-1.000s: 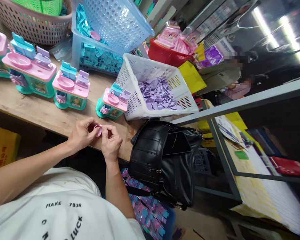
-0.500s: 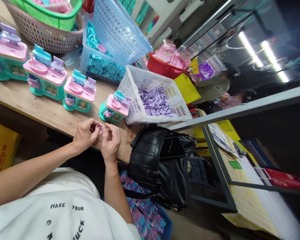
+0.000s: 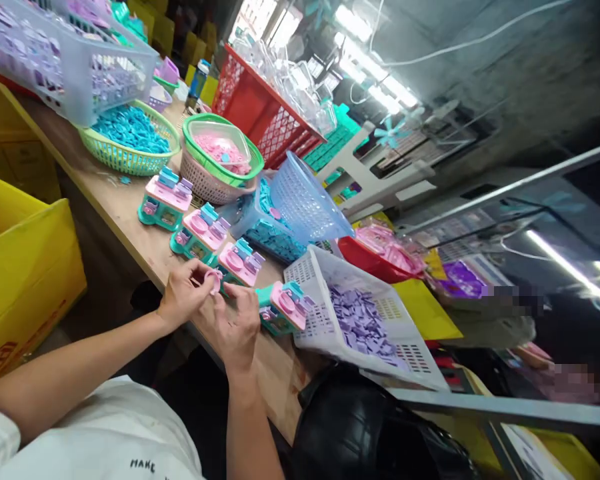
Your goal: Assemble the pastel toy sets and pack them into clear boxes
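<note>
My left hand (image 3: 186, 295) pinches a small pink ring-shaped plastic part (image 3: 213, 281) between thumb and fingertips. Close beside it on the right is my right hand (image 3: 236, 328), its fingers loosely bent and apart with nothing visible in them. Just beyond my hands, toy kitchen units with pink tops and teal bases stand in a slanting row. The nearest toy kitchen unit (image 3: 286, 308) is right of my right hand, and another toy kitchen unit (image 3: 241, 262) is directly behind my fingers, partly covered by them.
A white basket (image 3: 310, 270) of purple parts stands at the right, before a black bag (image 3: 350, 427). Behind the row are blue baskets (image 3: 305, 200), a green basket (image 3: 193, 137) of pink pieces and a red crate (image 3: 260, 110). A yellow box (image 3: 35, 267) is at left.
The view has swung left and up, bringing more baskets and the yellow box into sight. My right fingers have come away from the pink part, which stays in my left hand.
</note>
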Motion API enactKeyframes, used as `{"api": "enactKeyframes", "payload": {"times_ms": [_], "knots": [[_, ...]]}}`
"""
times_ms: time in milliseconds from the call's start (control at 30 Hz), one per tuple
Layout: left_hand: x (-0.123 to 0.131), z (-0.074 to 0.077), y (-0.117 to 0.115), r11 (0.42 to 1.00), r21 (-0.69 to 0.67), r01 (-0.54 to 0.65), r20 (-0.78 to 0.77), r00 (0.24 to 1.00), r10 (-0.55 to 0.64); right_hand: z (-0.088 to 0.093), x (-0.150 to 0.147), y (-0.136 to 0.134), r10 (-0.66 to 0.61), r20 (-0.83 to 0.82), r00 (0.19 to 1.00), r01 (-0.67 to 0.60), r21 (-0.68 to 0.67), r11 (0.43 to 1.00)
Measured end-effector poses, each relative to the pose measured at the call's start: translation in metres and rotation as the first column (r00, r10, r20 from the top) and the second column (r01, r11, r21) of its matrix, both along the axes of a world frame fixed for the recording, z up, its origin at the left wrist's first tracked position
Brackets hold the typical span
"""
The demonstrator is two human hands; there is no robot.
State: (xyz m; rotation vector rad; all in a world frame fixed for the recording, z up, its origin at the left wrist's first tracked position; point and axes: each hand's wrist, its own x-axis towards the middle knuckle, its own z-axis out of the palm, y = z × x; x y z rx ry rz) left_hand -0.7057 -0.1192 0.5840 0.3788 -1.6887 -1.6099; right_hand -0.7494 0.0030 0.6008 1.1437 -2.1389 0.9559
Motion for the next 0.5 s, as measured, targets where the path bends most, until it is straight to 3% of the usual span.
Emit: {"api": "enactKeyframes", "payload": {"times_ms": [133, 267, 333, 433, 500], "knots": [[0.0, 0.021, -0.055, 0.98, 0.172, -0.103, -0.018, 0.994, 0.107, 0.025, -0.013, -0.059, 0.151, -0.199, 0.968, -0.102, 0.239, 0.966], [-0.009, 0.031, -0.11, 0.981, 0.189, -0.042, -0.059, 0.997, 0.054, 0.046, -0.046, -0.113, 0.167, -0.22, 0.961, -0.07, 0.391, 0.918], [-0.018, 0.028, -0.144, 0.982, 0.14, -0.129, -0.049, 0.989, 0.137, 0.054, -0.063, -0.139, 0.144, -0.193, 0.971, -0.044, 0.443, 0.895], [-0.038, 0.015, -0.194, 0.927, 0.023, -0.374, 0.039, 0.927, 0.373, 0.06, -0.082, -0.178, 0.152, -0.139, 0.979, -0.047, 0.57, 0.82], [-0.052, 0.004, -0.219, 0.917, -0.003, -0.4, 0.079, 0.914, 0.399, 0.06, -0.088, -0.2, 0.171, -0.117, 0.978, -0.054, 0.652, 0.757]]}}
